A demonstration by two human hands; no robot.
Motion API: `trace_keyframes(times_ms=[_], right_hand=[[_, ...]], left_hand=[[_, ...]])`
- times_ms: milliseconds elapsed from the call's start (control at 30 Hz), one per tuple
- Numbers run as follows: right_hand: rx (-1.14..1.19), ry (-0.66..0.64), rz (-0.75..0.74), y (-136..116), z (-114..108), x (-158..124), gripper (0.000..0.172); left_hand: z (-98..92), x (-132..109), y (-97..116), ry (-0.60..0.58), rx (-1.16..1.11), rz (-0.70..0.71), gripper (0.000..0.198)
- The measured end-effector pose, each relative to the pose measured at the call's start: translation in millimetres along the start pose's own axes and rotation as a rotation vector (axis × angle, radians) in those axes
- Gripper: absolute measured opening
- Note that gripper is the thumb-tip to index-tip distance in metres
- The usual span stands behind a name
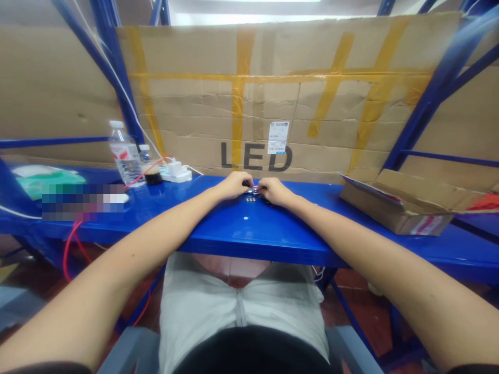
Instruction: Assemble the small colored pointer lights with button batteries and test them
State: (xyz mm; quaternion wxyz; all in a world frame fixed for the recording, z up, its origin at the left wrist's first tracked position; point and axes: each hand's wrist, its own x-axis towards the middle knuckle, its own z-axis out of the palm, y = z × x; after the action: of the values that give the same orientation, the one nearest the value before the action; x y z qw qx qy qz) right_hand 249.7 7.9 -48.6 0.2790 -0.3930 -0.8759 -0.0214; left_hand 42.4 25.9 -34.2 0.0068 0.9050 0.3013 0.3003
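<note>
My left hand (pixel 236 185) and my right hand (pixel 276 190) meet over the middle of the blue table (pixel 249 234), fingers curled inward. Between their fingertips is a small shiny metallic piece (pixel 254 190), partly covered by the fingers and too small to name. Both hands seem to pinch it from opposite sides. Just in front of it on the tabletop lie several tiny metallic dots or parts (pixel 250 199). A small pale spot (pixel 245 218) shows on the table closer to me.
At the left stand a clear water bottle (pixel 125 156), a small bottle of dark liquid (pixel 150 169) and a white power strip (pixel 177 171) with cables. An open cardboard box (pixel 405 208) sits on the right. A large taped carton (pixel 195 114) walls off the back between blue posts.
</note>
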Motion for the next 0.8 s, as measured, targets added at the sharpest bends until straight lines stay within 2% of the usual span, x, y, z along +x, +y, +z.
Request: trace_keyframes(times_ms=[533, 800], right_hand=[[-0.028, -0.002, 0.010, 2.3, 3.7, 2.9, 0.017], [-0.050, -0.021, 0.063, -4.0, 1.9, 0.7, 0.014]], left_hand=[[3.4, 1.0, 4.7, -0.021, -0.010, -0.029, 0.022], [2.0, 1.8, 7.9, 0.003, -0.015, -0.043, 0.022]])
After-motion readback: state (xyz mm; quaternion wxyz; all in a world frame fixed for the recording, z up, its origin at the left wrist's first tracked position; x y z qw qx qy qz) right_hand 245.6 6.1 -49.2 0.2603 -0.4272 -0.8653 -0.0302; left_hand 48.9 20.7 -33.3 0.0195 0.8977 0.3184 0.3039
